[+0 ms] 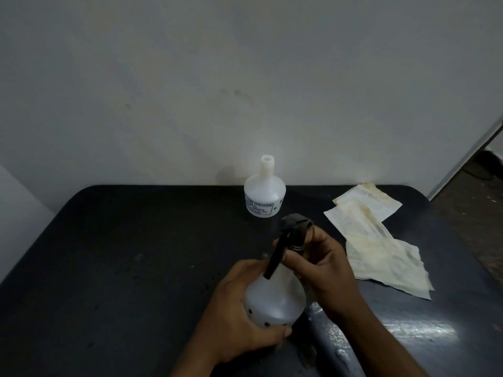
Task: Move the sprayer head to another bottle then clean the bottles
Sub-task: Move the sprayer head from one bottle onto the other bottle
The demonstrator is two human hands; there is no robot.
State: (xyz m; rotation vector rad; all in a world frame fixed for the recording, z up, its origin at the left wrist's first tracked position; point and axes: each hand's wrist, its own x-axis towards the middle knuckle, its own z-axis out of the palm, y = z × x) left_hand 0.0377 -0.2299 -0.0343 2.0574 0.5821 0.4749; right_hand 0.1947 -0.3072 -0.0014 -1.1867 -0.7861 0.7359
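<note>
Dark table (122,268), set against a pale wall (217,77).
Near bottle (275,297), white: gripped at the body by the left hand (234,311).
Sprayer head (294,235), black, at its neck: held by the right hand (324,268).
Far bottle (264,195), uncapped, upright.
Stained cloth (381,240), right.

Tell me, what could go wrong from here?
1. The left hand holds the near bottle while the right hand grips the sprayer head; any liquid inside might spill onto the table.
2. The far bottle stands open and unheld; a careless reach might tip it.
3. The cloths look stained, so wiping may smear dirt.
</note>
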